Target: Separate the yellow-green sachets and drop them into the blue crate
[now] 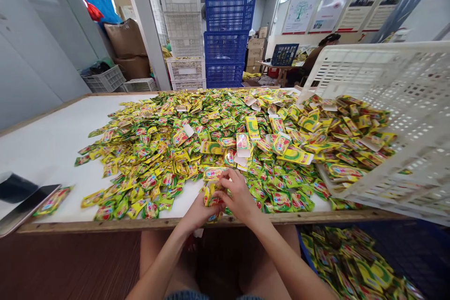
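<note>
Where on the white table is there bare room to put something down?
The widest bare patch is at left, on the white table, between its wooden edge, the packet pile and the dark flat device. A smaller one lies between the pile and the left hand. The middle and right are crowded with packets, as is the white crate.

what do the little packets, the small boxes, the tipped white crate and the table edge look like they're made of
Packets: shiny, crinkled film, probably plastic or foil.
Boxes: thin printed card, judging by the plain white flaps.
White crate: likely moulded plastic, with rows of holes in smooth walls.
Table edge: apparently worn wood, brown and scuffed.
</note>
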The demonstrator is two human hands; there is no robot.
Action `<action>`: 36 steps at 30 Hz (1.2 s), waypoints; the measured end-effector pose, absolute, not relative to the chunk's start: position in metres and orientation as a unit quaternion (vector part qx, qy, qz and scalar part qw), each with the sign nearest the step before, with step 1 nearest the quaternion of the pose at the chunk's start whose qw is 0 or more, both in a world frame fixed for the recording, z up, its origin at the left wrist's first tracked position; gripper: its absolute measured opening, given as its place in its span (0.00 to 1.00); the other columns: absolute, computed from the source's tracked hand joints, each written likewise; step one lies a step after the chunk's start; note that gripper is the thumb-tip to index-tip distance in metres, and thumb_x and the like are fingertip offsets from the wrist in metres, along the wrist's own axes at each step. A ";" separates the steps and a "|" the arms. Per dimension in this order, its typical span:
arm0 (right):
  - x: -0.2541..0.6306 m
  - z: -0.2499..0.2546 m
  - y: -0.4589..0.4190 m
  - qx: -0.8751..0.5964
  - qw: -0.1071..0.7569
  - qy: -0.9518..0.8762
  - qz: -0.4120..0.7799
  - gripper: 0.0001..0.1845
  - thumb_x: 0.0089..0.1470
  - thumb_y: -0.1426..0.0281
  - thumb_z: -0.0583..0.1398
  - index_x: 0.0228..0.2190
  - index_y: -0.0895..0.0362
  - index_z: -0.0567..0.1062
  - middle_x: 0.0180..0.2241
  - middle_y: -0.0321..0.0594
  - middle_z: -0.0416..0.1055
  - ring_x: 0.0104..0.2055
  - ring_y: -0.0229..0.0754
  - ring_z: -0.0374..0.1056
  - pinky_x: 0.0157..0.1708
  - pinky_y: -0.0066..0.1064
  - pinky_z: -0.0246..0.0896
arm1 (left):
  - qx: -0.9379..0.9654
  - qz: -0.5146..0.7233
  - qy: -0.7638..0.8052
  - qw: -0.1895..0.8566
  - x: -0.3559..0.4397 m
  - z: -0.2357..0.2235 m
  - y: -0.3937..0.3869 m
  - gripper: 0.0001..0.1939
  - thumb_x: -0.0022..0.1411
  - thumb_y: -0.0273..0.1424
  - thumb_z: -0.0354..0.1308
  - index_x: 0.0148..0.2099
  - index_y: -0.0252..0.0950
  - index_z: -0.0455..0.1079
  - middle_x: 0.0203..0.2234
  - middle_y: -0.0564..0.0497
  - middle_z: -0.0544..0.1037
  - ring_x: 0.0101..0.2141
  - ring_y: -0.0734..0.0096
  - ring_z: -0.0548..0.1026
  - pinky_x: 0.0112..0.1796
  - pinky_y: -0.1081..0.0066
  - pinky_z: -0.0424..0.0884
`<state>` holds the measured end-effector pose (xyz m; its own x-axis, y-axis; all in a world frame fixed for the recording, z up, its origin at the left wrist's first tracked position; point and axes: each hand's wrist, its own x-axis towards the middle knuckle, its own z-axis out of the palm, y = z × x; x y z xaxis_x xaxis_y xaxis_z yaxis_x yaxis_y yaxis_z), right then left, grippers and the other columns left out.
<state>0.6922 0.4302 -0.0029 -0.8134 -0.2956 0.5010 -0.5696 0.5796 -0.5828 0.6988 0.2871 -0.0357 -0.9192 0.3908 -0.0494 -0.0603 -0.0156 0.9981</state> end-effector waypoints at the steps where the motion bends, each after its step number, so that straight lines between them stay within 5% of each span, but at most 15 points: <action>1: 0.692 -0.005 0.429 0.261 0.172 -0.871 0.378 0.03 0.51 0.72 0.59 0.27 0.58 0.72 0.38 0.43 0.63 0.43 0.44 0.57 0.42 0.37 0.54 | 0.129 0.701 0.684 0.155 0.698 -0.037 0.287 0.14 0.48 0.31 0.61 0.37 0.29 0.67 0.28 0.51 0.71 0.30 0.74 0.66 0.33 0.74 0.64; 6: 0.697 -0.011 0.429 0.277 0.132 -0.866 0.394 0.06 0.54 0.72 0.55 0.28 0.56 0.73 0.42 0.42 0.63 0.46 0.45 0.56 0.45 0.38 0.53 | 0.144 0.713 0.669 0.151 0.693 -0.045 0.284 0.15 0.48 0.32 0.61 0.38 0.29 0.67 0.27 0.52 0.71 0.28 0.74 0.67 0.32 0.74 0.64; 12: 0.705 -0.029 0.431 0.175 0.120 -0.805 0.554 0.09 0.55 0.70 0.54 0.40 0.57 0.66 0.38 0.41 0.66 0.42 0.40 0.62 0.43 0.32 0.57 | 0.105 0.730 0.663 0.126 0.688 -0.052 0.280 0.20 0.46 0.32 0.63 0.42 0.30 0.65 0.31 0.50 0.72 0.31 0.71 0.69 0.34 0.73 0.66; 17: 0.702 -0.045 0.423 0.112 0.129 -0.770 0.615 0.11 0.54 0.69 0.56 0.40 0.57 0.64 0.37 0.40 0.67 0.39 0.38 0.65 0.39 0.29 0.60 | 0.096 0.750 0.653 0.041 0.693 -0.058 0.278 0.32 0.50 0.31 0.62 0.53 0.39 0.48 0.38 0.49 0.72 0.35 0.69 0.73 0.38 0.69 0.68; 21: 0.698 -0.049 0.418 0.114 0.139 -0.774 0.607 0.09 0.54 0.69 0.56 0.38 0.57 0.66 0.36 0.39 0.68 0.38 0.38 0.65 0.39 0.29 0.60 | 0.099 0.720 0.685 -0.049 0.699 -0.066 0.271 0.25 0.55 0.32 0.57 0.52 0.40 0.49 0.40 0.49 0.69 0.41 0.69 0.71 0.43 0.68 0.66; 26: 0.694 -0.054 0.414 0.146 0.125 -0.801 0.566 0.07 0.55 0.69 0.55 0.32 0.58 0.71 0.32 0.39 0.69 0.36 0.38 0.65 0.37 0.29 0.58 | 0.091 0.679 0.728 -0.032 0.698 -0.074 0.260 0.14 0.57 0.34 0.56 0.44 0.36 0.60 0.34 0.51 0.69 0.35 0.72 0.69 0.37 0.73 0.66; 36: 0.689 -0.053 0.409 0.171 0.126 -0.787 0.579 0.11 0.58 0.69 0.52 0.32 0.57 0.73 0.32 0.40 0.69 0.37 0.39 0.65 0.38 0.30 0.59 | 0.096 0.675 0.732 -0.013 0.690 -0.069 0.252 0.09 0.56 0.33 0.56 0.36 0.33 0.63 0.30 0.50 0.69 0.34 0.71 0.70 0.37 0.72 0.67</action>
